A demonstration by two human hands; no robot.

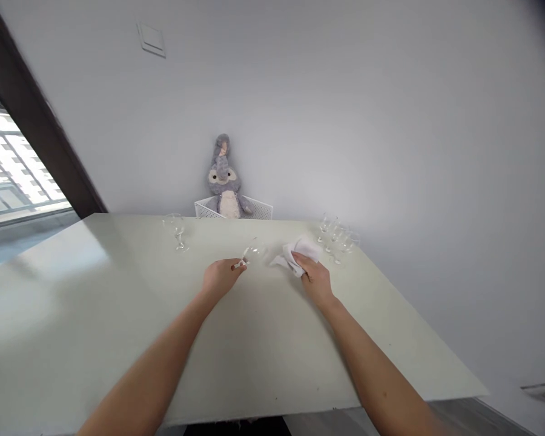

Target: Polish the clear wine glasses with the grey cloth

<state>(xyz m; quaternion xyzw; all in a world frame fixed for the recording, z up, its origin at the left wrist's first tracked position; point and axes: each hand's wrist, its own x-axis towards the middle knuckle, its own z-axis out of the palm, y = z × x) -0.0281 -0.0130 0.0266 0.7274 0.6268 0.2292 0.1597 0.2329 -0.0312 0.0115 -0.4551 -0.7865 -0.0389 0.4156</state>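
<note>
My left hand [223,277] is closed around the stem end of a clear stemmed glass [255,249]. The glass is tilted, its bowl pointing right and away from me above the table. A crumpled white cloth [301,249] is pinched in my right hand [317,280], a short way right of the glass and apart from it. One loose corner of the cloth hangs toward the bowl. The fingertips of my right hand are partly hidden by the cloth.
Another stemmed glass [178,233] stands upright at the table's back left. Several glasses [336,233] are grouped near the back right edge. Behind the pale table [254,357], a grey plush toy [227,181] sits in a white perforated basket [261,209] against the wall.
</note>
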